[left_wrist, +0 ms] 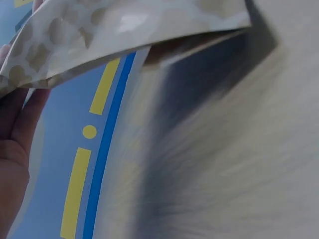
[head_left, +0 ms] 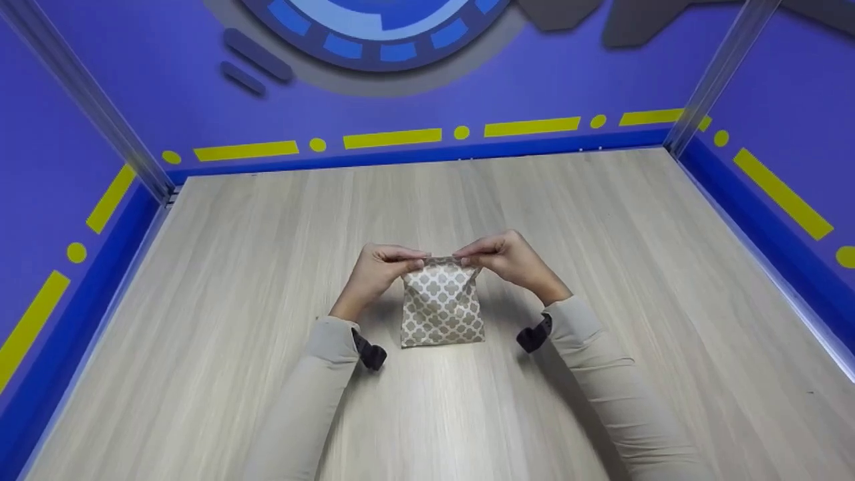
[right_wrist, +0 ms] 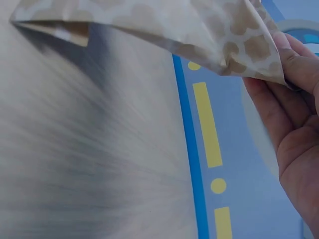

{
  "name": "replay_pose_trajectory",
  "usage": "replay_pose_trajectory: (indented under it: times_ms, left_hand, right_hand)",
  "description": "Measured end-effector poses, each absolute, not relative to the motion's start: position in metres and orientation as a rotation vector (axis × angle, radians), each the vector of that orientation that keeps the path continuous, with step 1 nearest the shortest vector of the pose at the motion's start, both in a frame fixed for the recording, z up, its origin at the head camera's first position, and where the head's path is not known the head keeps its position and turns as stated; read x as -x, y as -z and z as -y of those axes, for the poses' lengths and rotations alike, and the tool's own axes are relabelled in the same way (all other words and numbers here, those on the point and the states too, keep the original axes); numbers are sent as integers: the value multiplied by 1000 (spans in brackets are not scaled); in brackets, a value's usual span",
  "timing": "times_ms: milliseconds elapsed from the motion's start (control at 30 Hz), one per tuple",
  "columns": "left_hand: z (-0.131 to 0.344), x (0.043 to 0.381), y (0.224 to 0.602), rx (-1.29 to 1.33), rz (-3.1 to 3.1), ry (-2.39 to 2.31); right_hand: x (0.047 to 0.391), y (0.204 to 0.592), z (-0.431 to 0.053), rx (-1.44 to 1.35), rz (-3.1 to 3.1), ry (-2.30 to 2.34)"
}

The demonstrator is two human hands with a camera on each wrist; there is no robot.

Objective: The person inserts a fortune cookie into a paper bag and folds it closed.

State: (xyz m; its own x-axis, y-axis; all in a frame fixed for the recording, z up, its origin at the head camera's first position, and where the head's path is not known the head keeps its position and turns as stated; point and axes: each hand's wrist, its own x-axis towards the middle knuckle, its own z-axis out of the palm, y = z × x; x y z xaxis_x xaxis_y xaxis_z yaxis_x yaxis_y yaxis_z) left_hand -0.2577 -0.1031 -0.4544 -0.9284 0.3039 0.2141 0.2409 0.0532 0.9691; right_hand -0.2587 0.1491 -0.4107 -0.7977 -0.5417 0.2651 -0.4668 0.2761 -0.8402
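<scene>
A small paper bag (head_left: 441, 304) with a beige and white quatrefoil pattern is at the middle of the table. Its far edge is folded over and lifted, while the near edge lies close over the wood. At the left corner of that far edge, my left hand (head_left: 379, 272) pinches the paper between thumb and fingers. My right hand (head_left: 513, 262) pinches the opposite corner the same way. Both wrist views show the bag (left_wrist: 124, 30) from the side, slanting up from the tabletop toward the fingers, with a shadow beneath it.
The wood-grain table (head_left: 267, 220) is bounded by blue panels (head_left: 467, 87) with yellow markings at the back and sides. Metal posts (head_left: 721, 73) stand at the back corners. A dark wrist camera (head_left: 534, 335) hangs below each sleeve.
</scene>
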Motion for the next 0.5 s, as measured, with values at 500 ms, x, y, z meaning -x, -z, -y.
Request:
replay_pose_trajectory:
  times_ms: [500]
  left_hand:
    - [113, 258, 457, -644, -2151, -1889]
  right_hand:
    - [275, 428, -166, 784, -2280, 1424]
